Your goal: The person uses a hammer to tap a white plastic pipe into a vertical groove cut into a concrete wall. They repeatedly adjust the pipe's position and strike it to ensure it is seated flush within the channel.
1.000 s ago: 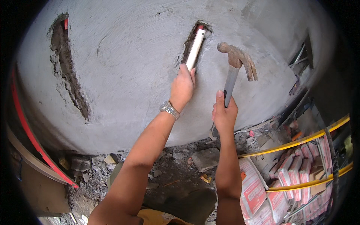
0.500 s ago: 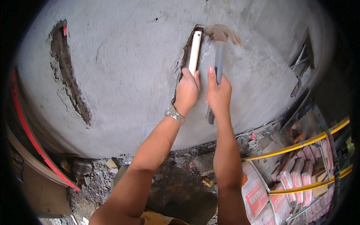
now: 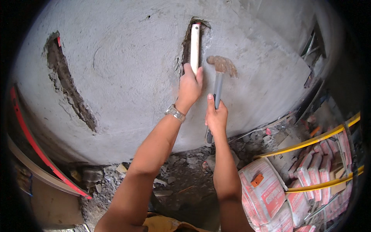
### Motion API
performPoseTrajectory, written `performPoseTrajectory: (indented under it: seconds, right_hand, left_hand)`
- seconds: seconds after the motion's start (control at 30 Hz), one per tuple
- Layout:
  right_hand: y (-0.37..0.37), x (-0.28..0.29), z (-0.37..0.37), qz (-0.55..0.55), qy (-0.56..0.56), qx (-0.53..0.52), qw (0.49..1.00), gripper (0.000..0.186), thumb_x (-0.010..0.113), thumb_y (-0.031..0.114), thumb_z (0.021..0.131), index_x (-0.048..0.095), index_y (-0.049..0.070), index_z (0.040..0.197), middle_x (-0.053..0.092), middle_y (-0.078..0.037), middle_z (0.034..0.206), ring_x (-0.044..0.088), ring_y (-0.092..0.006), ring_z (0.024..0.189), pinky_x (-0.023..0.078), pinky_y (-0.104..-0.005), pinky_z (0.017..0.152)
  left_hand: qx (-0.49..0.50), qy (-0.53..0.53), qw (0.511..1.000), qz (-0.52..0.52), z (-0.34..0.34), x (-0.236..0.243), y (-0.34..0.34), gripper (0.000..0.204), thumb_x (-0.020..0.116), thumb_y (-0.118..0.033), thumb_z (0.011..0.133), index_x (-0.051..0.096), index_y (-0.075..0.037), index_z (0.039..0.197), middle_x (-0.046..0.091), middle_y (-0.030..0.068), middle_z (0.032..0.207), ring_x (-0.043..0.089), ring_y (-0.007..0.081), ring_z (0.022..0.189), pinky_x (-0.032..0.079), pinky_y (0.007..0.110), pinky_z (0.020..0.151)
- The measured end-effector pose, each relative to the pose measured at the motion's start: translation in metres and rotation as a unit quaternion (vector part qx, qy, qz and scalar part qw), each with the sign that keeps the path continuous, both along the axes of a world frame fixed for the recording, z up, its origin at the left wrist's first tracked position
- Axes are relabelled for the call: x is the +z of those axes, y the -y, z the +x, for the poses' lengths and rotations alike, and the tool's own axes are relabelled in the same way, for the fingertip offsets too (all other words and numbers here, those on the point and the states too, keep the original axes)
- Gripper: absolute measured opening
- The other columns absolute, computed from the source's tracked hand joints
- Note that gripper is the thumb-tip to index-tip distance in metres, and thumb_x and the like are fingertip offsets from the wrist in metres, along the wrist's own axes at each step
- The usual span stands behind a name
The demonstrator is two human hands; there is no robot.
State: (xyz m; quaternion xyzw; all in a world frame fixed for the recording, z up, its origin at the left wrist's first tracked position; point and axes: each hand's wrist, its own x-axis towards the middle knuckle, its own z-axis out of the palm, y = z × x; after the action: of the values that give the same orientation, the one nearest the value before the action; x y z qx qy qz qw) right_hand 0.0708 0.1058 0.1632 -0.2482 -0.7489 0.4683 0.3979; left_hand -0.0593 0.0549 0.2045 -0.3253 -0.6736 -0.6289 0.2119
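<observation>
Left hand (image 3: 189, 88) closed round the lower part of a white strip (image 3: 195, 48), thumb on the right side, fingers mostly hidden. Strip stands near upright against a rough slot (image 3: 186, 48) in the grey wall (image 3: 131, 77); the low grip seems meant to steady it and leave its holed top end clear. How deep it sits: cannot tell. Right hand (image 3: 217, 116) closed round the hammer (image 3: 219, 83) by its handle, thumb laid up along it, likely for aim. Hammer head is up, just right of the strip, apart from it; blunt face points left toward the strip, claw right. Contact with wall: can't tell.

Watch (image 3: 175, 113) on left wrist. Farther left, second slot (image 3: 69, 83), red piece (image 3: 59, 41) at its top. Red bar (image 3: 38, 147) at left edge. Below, rubble (image 3: 166, 180) along wall foot. Lower right, red-and-white bags (image 3: 264, 193) stacked, probably to save floor room, near yellow rails (image 3: 313, 142).
</observation>
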Motion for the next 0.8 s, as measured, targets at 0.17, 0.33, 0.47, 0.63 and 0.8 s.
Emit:
performPoseTrajectory:
  seconds: [0.17,0.33,0.47,0.63,0.8]
  right_hand:
    - [0.0,-0.018,0.007,-0.143,0.059,-0.004,0.988,0.051,0.059,0.046,0.105,0.067,-0.004,0.096,0.059,-0.011,0.065,0.059,-0.0229,0.06,0.05,-0.0391,0.062]
    - [-0.027,-0.052,0.008,-0.086,-0.004,-0.01,0.996,0.047,0.057,0.044,0.107,0.062,0.0,0.09,0.051,-0.004,0.055,0.049,-0.0153,0.041,0.04,-0.0344,0.043]
    - [-0.008,-0.04,0.009,-0.15,-0.02,0.041,0.988,0.05,0.056,0.046,0.107,0.053,0.004,0.08,0.048,-0.002,0.053,0.047,-0.0142,0.038,0.037,-0.0334,0.039]
    - [-0.003,-0.025,0.022,-0.186,0.012,0.045,0.981,0.051,0.058,0.052,0.104,0.049,0.007,0.082,0.045,0.0,0.055,0.042,-0.0114,0.037,0.035,-0.0305,0.034]
    - [0.001,-0.024,0.02,-0.191,0.0,0.046,0.981,0.053,0.058,0.055,0.103,0.048,0.007,0.083,0.043,0.001,0.058,0.041,-0.0107,0.039,0.036,-0.0303,0.034]
  left_hand:
    - [0.061,-0.039,0.997,0.034,-0.004,-0.003,-0.003,0.03,0.061,-0.029,0.104,0.049,-0.002,0.102,0.064,0.0223,0.068,0.067,0.0375,0.057,0.05,0.047,0.053]
    - [-0.087,-0.038,0.995,-0.03,0.047,-0.002,0.017,0.031,0.063,-0.028,0.104,0.05,-0.001,0.102,0.062,0.0169,0.063,0.066,0.0329,0.054,0.048,0.042,0.049]
    - [-0.068,-0.024,0.997,0.023,0.06,-0.011,0.016,0.034,0.061,-0.032,0.105,0.05,-0.001,0.099,0.061,0.0187,0.063,0.066,0.0364,0.055,0.048,0.044,0.049]
    - [0.015,-0.041,0.999,-0.022,0.009,-0.005,0.027,0.041,0.055,-0.039,0.107,0.049,-0.001,0.097,0.062,0.0246,0.064,0.066,0.0461,0.061,0.049,0.052,0.051]
    - [0.019,-0.008,0.999,-0.047,0.007,-0.004,0.022,0.045,0.051,-0.045,0.108,0.051,-0.001,0.097,0.063,0.0238,0.065,0.067,0.0455,0.063,0.049,0.051,0.054]
